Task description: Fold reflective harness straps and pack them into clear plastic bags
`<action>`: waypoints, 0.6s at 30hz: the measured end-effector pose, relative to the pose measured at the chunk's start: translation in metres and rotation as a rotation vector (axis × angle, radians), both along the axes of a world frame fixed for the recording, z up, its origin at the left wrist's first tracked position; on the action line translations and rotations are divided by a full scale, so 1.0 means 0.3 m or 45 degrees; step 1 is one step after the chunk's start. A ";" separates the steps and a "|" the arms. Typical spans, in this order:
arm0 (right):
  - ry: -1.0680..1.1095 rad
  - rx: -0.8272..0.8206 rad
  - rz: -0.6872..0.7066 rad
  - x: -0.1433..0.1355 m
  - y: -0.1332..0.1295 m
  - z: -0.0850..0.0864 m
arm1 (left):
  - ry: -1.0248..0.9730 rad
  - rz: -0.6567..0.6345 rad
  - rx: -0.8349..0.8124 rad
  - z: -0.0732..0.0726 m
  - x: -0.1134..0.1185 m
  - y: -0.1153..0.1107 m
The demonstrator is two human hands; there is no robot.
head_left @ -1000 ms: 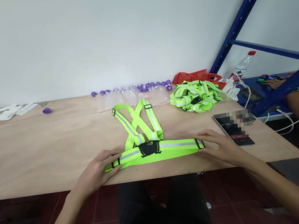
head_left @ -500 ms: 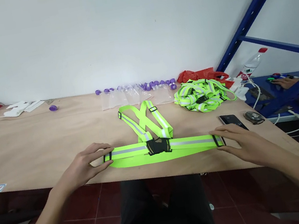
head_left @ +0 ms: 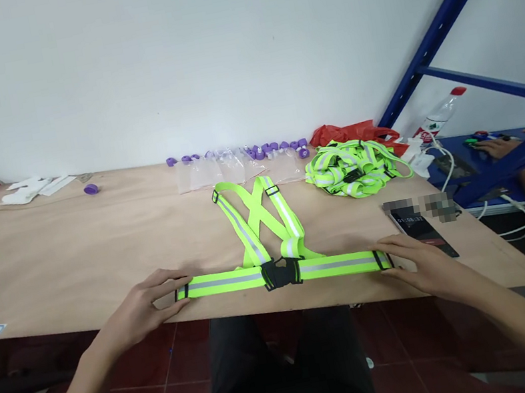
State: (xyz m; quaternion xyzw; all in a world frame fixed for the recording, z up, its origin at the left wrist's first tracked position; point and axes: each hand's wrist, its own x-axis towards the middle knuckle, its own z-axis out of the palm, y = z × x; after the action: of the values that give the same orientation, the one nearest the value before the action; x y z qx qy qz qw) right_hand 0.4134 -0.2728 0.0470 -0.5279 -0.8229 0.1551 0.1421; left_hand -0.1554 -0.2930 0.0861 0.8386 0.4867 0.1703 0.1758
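On a wooden counter (head_left: 75, 257), the left hand (head_left: 142, 306) pinches the left end of a neon-yellow reflective belt (head_left: 227, 282), which lies flat along the near edge. Its black buckle (head_left: 281, 272) sits at centre, with crossed straps (head_left: 260, 214) reaching away. The right hand (head_left: 416, 259) pinches the right end. Even tension from both hands should keep the belt straight. A vest pile (head_left: 351, 167) lies beyond.
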 end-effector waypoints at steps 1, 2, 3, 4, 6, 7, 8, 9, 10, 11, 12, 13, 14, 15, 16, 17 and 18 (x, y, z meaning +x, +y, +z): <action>0.002 -0.018 -0.003 -0.009 -0.001 0.002 | -0.001 0.000 -0.002 -0.006 -0.002 -0.004; 0.006 -0.031 -0.008 -0.019 -0.002 0.004 | 0.000 -0.002 -0.007 -0.013 -0.001 -0.008; 0.010 -0.048 -0.011 -0.033 -0.004 0.006 | 0.002 -0.012 -0.014 -0.020 0.003 -0.012; 0.015 -0.070 -0.014 -0.048 -0.007 0.008 | 0.003 -0.033 -0.026 -0.028 0.011 -0.016; 0.025 -0.141 -0.014 -0.080 -0.018 0.008 | -0.001 -0.086 -0.045 -0.049 0.032 -0.025; 0.031 -0.183 -0.013 -0.096 -0.024 0.006 | -0.005 -0.110 -0.046 -0.062 0.044 -0.029; 0.038 -0.222 -0.013 -0.109 -0.031 0.003 | -0.010 -0.128 -0.039 -0.075 0.055 -0.032; 0.047 -0.252 -0.016 -0.119 -0.036 -0.001 | -0.013 -0.137 -0.024 -0.087 0.064 -0.035; 0.056 -0.272 -0.019 -0.127 -0.041 -0.004 | -0.013 -0.142 -0.006 -0.098 0.072 -0.038; 0.064 -0.284 -0.023 -0.132 -0.045 -0.007 | -0.014 -0.147 0.010 -0.106 0.079 -0.039; 0.070 -0.292 -0.029 -0.136 -0.047 -0.008 | -0.017 -0.153 0.018 -0.110 0.085 -0.041; 0.074 -0.299 -0.032 -0.138 -0.048 -0.006 | -0.026 -0.159 0.018 -0.111 0.091 -0.043; 0.079 -0.307 -0.035 -0.139 -0.048 -0.003 | -0.041 -0.160 0.009 -0.108 0.097 -0.046; 0.091 -0.313 -0.038 -0.139 -0.048 0.003 | -0.062 -0.154 -0.010 -0.103 0.103 -0.049; 0.113 -0.317 -0.044 -0.139 -0.049 0.010 | -0.089 -0.137 -0.034 -0.096 0.109 -0.053; 0.145 -0.316 -0.055 -0.138 -0.049 0.017 | -0.125 -0.103 -0.059 -0.089 0.116 -0.058; 0.189 -0.312 -0.072 -0.137 -0.048 0.023 | -0.168 -0.060 -0.086 -0.084 0.124 -0.062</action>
State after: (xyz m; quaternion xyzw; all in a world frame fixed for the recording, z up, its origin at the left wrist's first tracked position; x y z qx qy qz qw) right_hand 0.3723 -0.2873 0.0541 -0.5512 -0.7698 0.2891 0.1413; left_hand -0.1182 -0.3117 0.0609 0.8303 0.4597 0.2046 0.2397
